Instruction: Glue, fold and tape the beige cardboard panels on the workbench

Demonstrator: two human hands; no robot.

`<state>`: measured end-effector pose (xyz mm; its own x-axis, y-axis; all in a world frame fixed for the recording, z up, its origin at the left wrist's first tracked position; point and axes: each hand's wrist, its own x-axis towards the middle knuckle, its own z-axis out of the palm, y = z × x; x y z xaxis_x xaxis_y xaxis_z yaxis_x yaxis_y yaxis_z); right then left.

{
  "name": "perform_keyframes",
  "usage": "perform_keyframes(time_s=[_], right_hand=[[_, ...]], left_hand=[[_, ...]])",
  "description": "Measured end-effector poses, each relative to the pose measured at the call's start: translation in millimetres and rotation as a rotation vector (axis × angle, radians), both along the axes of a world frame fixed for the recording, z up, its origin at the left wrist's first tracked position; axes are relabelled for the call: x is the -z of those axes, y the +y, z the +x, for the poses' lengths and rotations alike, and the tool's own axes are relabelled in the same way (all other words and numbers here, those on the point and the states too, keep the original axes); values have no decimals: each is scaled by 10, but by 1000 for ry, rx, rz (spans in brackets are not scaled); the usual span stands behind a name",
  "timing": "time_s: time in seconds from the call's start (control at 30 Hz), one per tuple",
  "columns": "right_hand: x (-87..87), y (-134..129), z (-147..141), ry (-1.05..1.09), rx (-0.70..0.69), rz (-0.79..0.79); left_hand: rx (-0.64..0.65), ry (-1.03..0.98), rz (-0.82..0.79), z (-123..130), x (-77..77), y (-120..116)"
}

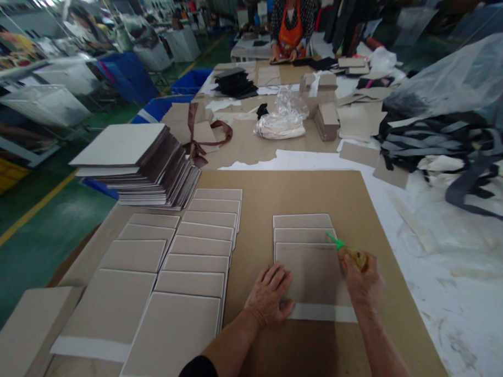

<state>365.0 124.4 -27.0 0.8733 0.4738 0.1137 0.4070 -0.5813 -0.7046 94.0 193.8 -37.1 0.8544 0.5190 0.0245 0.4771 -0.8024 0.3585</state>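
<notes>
Before me several beige rectangular boards (312,277) overlap in a stepped column, with a pale strip along the nearest edge. My left hand (272,292) lies with fingers stretched out on the left edge of the front board. In my right hand (364,278) is a yellowish squeeze bottle (355,258) with a green nozzle. Its tip points up and left, close to the upper right part of the column; whether it touches a board I cannot tell. To the left, more boards (201,278) lie overlapped in long columns.
A tall stack of boards (122,143) stands at the back left. Behind the brown work sheet (252,205) lie a plastic-wrapped bundle (282,118) and a brown strap (222,135). Black straps (435,141) and clear plastic (454,77) pile up at right. A person in an orange apron (291,30) stands at the far end.
</notes>
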Motion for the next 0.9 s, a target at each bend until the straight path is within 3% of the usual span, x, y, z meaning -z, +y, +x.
perform_keyframes(time_s=[0.13, 0.47, 0.73, 0.9], right_hand=[[-72, 111, -206, 11, -48, -38], [-150, 428, -823, 102, -290, 106], [-112, 586, -1048, 188, -342, 137], [-110, 503, -954, 267, -221, 179]], left_hand=[[0, -1, -17, 6, -35, 0], [6, 11, -23, -7, -15, 0], [10, 17, -29, 5, -56, 3], [1, 15, -34, 5, -61, -1]])
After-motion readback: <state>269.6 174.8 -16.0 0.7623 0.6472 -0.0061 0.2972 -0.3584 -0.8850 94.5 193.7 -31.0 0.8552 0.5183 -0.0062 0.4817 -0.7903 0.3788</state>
